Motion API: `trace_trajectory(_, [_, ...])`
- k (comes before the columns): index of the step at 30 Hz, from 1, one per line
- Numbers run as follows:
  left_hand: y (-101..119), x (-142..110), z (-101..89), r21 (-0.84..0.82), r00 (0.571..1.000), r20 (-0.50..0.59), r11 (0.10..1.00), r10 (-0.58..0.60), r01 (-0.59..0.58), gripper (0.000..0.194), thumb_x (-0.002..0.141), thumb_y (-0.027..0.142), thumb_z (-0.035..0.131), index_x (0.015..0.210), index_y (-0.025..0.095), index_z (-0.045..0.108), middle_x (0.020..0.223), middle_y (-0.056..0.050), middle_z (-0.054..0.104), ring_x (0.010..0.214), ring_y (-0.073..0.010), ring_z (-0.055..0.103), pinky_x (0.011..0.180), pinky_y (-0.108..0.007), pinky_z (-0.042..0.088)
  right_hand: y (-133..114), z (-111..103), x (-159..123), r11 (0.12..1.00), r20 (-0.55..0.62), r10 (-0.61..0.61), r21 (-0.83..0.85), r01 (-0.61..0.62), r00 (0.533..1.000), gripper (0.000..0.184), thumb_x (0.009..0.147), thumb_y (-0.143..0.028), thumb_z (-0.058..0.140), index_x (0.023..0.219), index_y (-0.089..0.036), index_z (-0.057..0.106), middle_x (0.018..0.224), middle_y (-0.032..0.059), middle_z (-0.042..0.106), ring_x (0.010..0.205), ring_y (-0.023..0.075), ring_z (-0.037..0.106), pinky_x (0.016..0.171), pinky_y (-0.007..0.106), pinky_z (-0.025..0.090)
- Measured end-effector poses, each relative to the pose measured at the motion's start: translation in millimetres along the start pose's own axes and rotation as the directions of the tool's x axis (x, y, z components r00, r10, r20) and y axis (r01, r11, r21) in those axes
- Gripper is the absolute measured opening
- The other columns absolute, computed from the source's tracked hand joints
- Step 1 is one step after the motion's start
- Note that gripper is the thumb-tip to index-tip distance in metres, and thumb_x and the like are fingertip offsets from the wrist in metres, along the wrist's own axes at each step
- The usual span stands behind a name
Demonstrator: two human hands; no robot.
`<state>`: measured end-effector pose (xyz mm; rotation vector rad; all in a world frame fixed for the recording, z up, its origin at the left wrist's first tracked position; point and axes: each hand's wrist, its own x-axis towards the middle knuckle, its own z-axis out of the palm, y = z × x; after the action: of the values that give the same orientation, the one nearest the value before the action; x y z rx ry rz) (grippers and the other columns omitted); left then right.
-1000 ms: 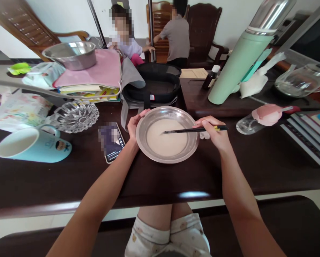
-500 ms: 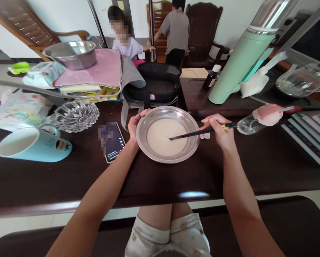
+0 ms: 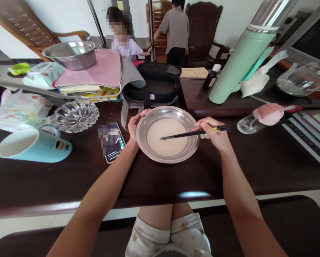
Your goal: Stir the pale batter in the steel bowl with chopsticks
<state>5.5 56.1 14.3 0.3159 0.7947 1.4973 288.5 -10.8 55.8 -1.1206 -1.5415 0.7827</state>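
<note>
- Metal bowl (image 3: 141, 142), frame centre, holds pale liquid (image 3: 166, 134).
- Left hand (image 3: 134, 125) grips bowl's left rim, likely steadying it.
- Right hand (image 3: 212, 132) clamps black chopsticks (image 3: 181, 135) near their rear ends, slanting tips into liquid; probably for reach.
- Hands apart.

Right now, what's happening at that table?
Someone sits at the dark table with a metal bowl of pale, cloudy liquid. Their left hand holds the rim of the bowl, and their right hand holds black chopsticks with the tips in the liquid. A phone with its screen lit lies to the left, near a light blue mug. Past the table, two other people are by the wooden chairs.
</note>
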Motion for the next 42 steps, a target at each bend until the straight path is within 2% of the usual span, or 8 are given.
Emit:
trace_trajectory(3, [0.3, -1.0, 0.9, 0.002, 1.000, -0.007, 1.000, 0.015, -0.015, 0.014, 0.085, 0.022, 0.064, 0.077, 0.026, 0.074, 0.098, -0.006, 0.084, 0.110, -0.0262, 0.077, 0.099, -0.036, 0.061, 0.3, -0.6, 0.7, 0.999, -0.025, -0.025, -0.028, 0.025, 0.999, 0.043, 0.093, -0.070, 0.076, 0.088, -0.027, 0.082, 0.085, 0.0038, 0.087, 0.081, 0.0245, 0.085, 0.074, 0.037, 0.068])
trace_trajectory(7, [0.9, -1.3, 1.5, 0.008, 1.000, -0.012, 1.000, 0.001, -0.001, 0.013, 0.085, 0.022, 0.065, 0.076, 0.026, 0.074, 0.099, -0.006, 0.084, 0.112, -0.0270, 0.077, 0.099, -0.036, 0.061, 0.5, -3.1, 0.1, 1.000, -0.115, -0.014, -0.001, 0.014, 0.993, 0.044, 0.094, -0.070, 0.075, 0.088, -0.027, 0.080, 0.072, 0.0018, 0.082, 0.066, 0.0225, 0.081, 0.063, 0.035, 0.065])
trace_trajectory(12, [-0.7, 2.4, -3.0, 0.006, 1.000, 0.011, 1.000, 0.011, -0.011, 0.012, 0.085, 0.024, 0.066, 0.076, 0.025, 0.074, 0.098, -0.005, 0.084, 0.111, -0.0260, 0.077, 0.102, -0.036, 0.060, 0.0, 1.0, 0.3, 1.000, -0.009, -0.021, 0.002, 0.021, 1.000, 0.042, 0.092, -0.069, 0.078, 0.089, -0.027, 0.082, 0.082, 0.0031, 0.086, 0.078, 0.0238, 0.085, 0.071, 0.035, 0.067])
trace_trajectory(17, [-3.3, 8.5, -11.9, 0.048, 0.996, 0.085, 0.998, 0.026, -0.030, 0.009, 0.085, 0.029, 0.069, 0.079, 0.026, 0.075, 0.102, -0.004, 0.085, 0.119, -0.0283, 0.076, 0.112, -0.039, 0.056, 1.5, -2.9, 0.8, 1.000, -0.127, -0.023, 0.013, 0.025, 0.992, 0.043, 0.093, -0.069, 0.077, 0.087, -0.026, 0.080, 0.072, 0.0014, 0.082, 0.067, 0.0214, 0.082, 0.062, 0.032, 0.064])
trace_trajectory(23, [-4.8, 15.3, -21.1, 0.066, 0.986, 0.164, 0.997, 0.029, -0.040, 0.012, 0.087, 0.032, 0.068, 0.079, 0.028, 0.076, 0.105, -0.003, 0.086, 0.128, -0.0299, 0.073, 0.120, -0.041, 0.051, 2.9, 2.2, 0.8, 0.999, 0.021, -0.042, 0.019, 0.042, 0.999, 0.042, 0.094, -0.067, 0.077, 0.090, -0.027, 0.083, 0.083, 0.0032, 0.087, 0.080, 0.0237, 0.086, 0.074, 0.035, 0.069])
trace_trajectory(29, [-5.4, 15.2, -19.4, 0.041, 0.992, 0.125, 0.999, 0.019, -0.024, 0.015, 0.086, 0.029, 0.065, 0.078, 0.027, 0.077, 0.104, -0.003, 0.087, 0.127, -0.0293, 0.074, 0.119, -0.041, 0.053, 3.0, -3.8, 0.4, 0.999, -0.115, -0.039, 0.020, 0.041, 0.993, 0.039, 0.097, -0.065, 0.076, 0.087, -0.027, 0.082, 0.073, 0.0009, 0.083, 0.069, 0.0206, 0.083, 0.065, 0.031, 0.065])
trace_trajectory(36, [-4.9, 16.0, -21.9, 0.078, 0.988, 0.153, 0.996, 0.029, -0.041, 0.012, 0.087, 0.030, 0.067, 0.081, 0.027, 0.077, 0.106, -0.003, 0.086, 0.129, -0.0299, 0.073, 0.120, -0.043, 0.052, 2.2, 0.7, 0.0, 0.999, 0.002, -0.041, -0.018, 0.041, 0.999, 0.044, 0.095, -0.069, 0.075, 0.089, -0.027, 0.082, 0.086, 0.0043, 0.087, 0.084, 0.0244, 0.086, 0.078, 0.036, 0.069])
trace_trajectory(42, [-4.2, 14.1, -19.5, 0.059, 0.990, 0.143, 0.998, 0.014, -0.023, 0.017, 0.089, 0.030, 0.065, 0.078, 0.026, 0.076, 0.106, -0.004, 0.086, 0.128, -0.0297, 0.073, 0.120, -0.042, 0.052, 0.0, -2.6, -1.3, 1.000, -0.085, -0.012, 0.016, 0.013, 0.996, 0.045, 0.095, -0.070, 0.074, 0.086, -0.026, 0.081, 0.070, 0.0022, 0.082, 0.064, 0.0218, 0.080, 0.059, 0.032, 0.063])
